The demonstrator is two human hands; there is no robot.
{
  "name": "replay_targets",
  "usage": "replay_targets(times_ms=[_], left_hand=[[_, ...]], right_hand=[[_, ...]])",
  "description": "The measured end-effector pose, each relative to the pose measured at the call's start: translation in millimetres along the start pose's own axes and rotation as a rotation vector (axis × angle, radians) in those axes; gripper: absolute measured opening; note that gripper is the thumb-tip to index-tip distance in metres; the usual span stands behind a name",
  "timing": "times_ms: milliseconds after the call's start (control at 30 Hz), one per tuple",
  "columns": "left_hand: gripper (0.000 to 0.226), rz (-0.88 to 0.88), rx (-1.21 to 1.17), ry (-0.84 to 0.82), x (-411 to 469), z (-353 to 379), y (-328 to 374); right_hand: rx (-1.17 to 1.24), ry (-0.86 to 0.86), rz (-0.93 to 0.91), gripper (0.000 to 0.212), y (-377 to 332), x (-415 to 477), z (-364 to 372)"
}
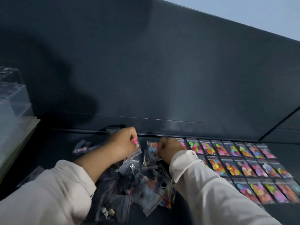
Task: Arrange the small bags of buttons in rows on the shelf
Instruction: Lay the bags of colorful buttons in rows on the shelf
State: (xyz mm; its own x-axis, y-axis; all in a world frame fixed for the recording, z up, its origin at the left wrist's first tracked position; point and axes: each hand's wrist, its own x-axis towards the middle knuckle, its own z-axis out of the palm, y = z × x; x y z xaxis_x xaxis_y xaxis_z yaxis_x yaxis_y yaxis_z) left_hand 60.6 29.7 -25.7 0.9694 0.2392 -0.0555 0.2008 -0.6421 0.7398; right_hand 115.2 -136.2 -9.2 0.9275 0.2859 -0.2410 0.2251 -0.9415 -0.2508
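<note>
Three rows of bags (243,161), laid flat and edge to edge on the right half of the dark shelf (65,151). Each is a small clear zip pouch of bright mixed buttons, with its long axis running from the person toward the back wall (146,78).

Heap (138,184): loose unsorted pouches, centre front, between the two forearms. Some hold buttons, others what look like metal fittings.

Left hand (121,143): fingers curled, pinching the pink bag (136,146) by its top edge, so the pouch hangs tilted above the heap's far edge.

Right hand (168,149): fist-like, knuckles up, at the left end of the back row and touching or just beside the end bag (152,148). It cannot be told whether it pinches that pouch.

Governing relation: the free space for the back row lies left of the end bag, directly beneath and right of the pink bag. The left hand is judged the nearer, and the pouch needs turning parallel to its neighbours.

Clear box (11,98): far left, apart from the work.
</note>
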Motion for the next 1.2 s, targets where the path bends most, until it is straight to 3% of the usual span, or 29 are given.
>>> replay_targets(times_ms=[167, 400, 500, 633, 733, 900, 1067, 1200], left_hand=[[0.028, -0.108, -0.384, 0.066, -5.0, -15.2, 5.8], [0.024, -0.263, -0.68, 0.055, -25.0, -22.3, 20.2], [0.02, -0.298, -0.757, 0.032, -37.0, -15.9, 36.4], [0.021, -0.303, -0.828, 0.039, -53.0, -0.1, 63.8], [0.019, -0.327, -0.875, 0.067, -63.0, 18.8, 87.9], [0.012, -0.344, -0.919, 0.033, -82.4, 62.1, 141.0], [0.028, -0.28, -0.919, -0.106, -108.0, 112.6, 192.8], [0.035, -0.269, -0.85, -0.072, -119.2, 158.1, 225.6]], right_hand=[[0.497, 0.08, -0.053, 0.029, 3.7, -0.4, -6.0], [0.915, 0.028, -0.116, 0.036, 10.5, -24.7, -23.4], [1.113, -0.041, -0.098, 0.03, 20.9, -39.6, -34.7], [1.31, -0.257, -0.058, 0.023, 44.4, -56.6, -49.8], [1.328, -0.322, -0.092, 0.024, 69.8, -67.3, -60.1], [1.183, -0.254, -0.155, 0.025, 120.8, -84.9, -73.1], [1.106, -0.226, -0.156, 0.027, 179.6, -99.6, -86.8], [1.19, -0.23, -0.128, 0.033, 227.5, -114.4, -97.3]])
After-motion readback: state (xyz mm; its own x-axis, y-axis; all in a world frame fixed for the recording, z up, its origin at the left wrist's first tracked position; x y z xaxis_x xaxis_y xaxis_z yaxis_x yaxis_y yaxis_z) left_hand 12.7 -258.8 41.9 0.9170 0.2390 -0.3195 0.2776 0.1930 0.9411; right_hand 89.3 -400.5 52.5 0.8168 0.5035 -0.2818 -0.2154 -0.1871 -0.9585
